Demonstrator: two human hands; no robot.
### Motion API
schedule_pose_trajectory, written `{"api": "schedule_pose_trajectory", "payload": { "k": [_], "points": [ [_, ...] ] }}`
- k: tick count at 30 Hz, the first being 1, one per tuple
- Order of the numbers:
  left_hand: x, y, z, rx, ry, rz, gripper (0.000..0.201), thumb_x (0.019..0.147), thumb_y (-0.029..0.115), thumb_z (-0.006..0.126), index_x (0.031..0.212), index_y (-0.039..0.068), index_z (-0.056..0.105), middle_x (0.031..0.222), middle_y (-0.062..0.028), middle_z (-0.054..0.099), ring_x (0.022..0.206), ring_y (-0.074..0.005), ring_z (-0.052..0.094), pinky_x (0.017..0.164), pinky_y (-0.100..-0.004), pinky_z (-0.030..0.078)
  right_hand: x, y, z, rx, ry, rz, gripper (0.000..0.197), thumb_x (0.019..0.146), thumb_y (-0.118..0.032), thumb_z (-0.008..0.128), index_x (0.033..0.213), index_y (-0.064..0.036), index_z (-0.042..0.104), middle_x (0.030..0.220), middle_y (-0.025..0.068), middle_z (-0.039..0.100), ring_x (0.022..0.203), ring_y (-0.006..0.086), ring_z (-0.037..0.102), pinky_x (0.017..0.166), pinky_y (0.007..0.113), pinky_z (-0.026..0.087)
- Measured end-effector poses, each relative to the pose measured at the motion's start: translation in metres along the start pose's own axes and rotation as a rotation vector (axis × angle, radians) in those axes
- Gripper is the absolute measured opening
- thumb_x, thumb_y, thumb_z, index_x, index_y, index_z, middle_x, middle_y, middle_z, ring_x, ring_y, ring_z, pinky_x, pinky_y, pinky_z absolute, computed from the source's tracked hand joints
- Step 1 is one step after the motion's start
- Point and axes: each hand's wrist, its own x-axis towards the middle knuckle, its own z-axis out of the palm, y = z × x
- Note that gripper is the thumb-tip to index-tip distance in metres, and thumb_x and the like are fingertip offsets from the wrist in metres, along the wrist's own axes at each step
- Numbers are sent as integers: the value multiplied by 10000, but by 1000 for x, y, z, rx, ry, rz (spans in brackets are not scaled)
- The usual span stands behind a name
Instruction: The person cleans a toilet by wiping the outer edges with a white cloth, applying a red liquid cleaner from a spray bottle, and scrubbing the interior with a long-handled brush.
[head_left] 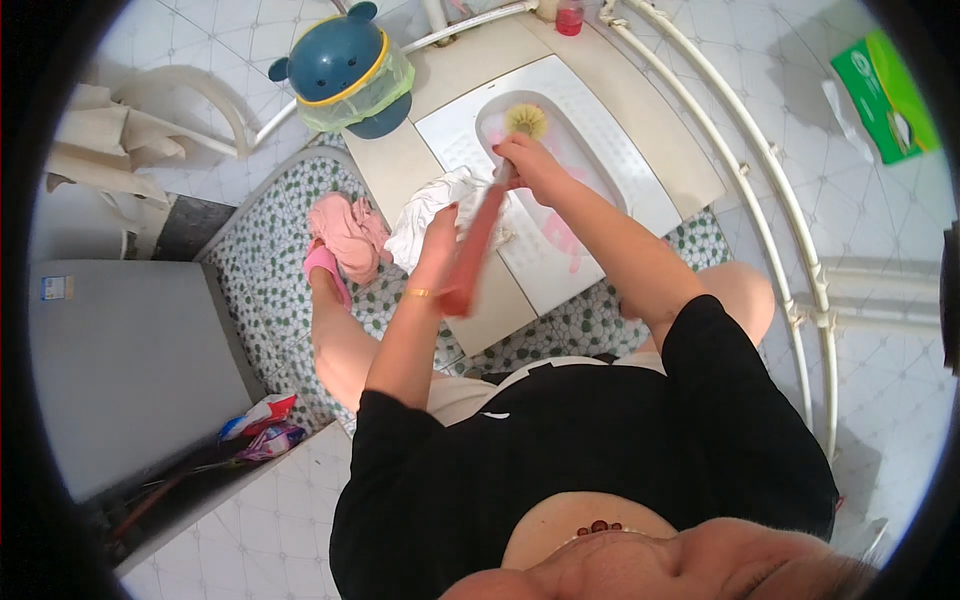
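Note:
A toilet brush (473,258) with a long red handle and yellow bristles slants across the squat toilet (640,195). My right hand (532,168) grips its shaft close to the bristle head, which is over the basin. Blurred by motion, the handle's wide end passes over my left wrist. Beside the handle, my left hand (436,248) is closed on a crumpled white cloth (432,208) at the left edge of the toilet; some of its fingers are hidden. Pink liquid (562,238) streaks the white ceramic at the near end of the basin.
A blue, animal-shaped bin (345,62) with a green liner stands at the far left. Pink cloth (350,235) lies on the pebble-patterned floor by my pink slipper (326,270). White pipes (740,165) curve along the right wall. A bottle of red liquid (569,17) stands at the back.

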Motion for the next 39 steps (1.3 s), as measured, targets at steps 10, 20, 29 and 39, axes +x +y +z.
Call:
{"api": "schedule_pose_trajectory", "payload": {
  "k": [10, 20, 29, 39],
  "points": [
    [-181, 10, 36, -608, -542, -369, 391, 906, 174, 485, 1237, -14, 399, 1104, -163, 529, 896, -288, 561, 783, -405, 505, -56, 74, -7, -128, -10, 51, 516, 781, -140, 585, 1261, -38, 425, 859, 80, 543, 706, 169, 555, 578, 321, 477],
    [-106, -25, 68, -658, -318, -552, 284, 957, 197, 398, 1189, 34, 388, 929, -111, 512, 610, -110, 451, 493, -208, 457, -3, 118, -9, 197, 208, 436, 628, 823, -3, 421, 1388, -214, 243, 758, 70, 473, 547, 174, 451, 446, 316, 411],
    [36, -14, 115, -847, -175, -619, 235, 935, 162, 421, 1168, 153, 447, 796, -69, 471, 559, -140, 433, 446, -234, 387, 164, 168, -76, -183, 140, 386, 514, 822, -28, 397, 1310, -176, 337, 700, 81, 464, 524, 174, 440, 416, 342, 398],
    [67, -6, 82, -658, -86, -653, 204, 948, 222, 424, 905, 23, 413, 767, -51, 439, 505, -88, 384, 381, -197, 354, 169, 149, -34, 394, 276, 517, 485, 808, 10, 439, 1261, -137, 344, 649, 87, 449, 467, 173, 419, 391, 335, 374]
  ]
}}
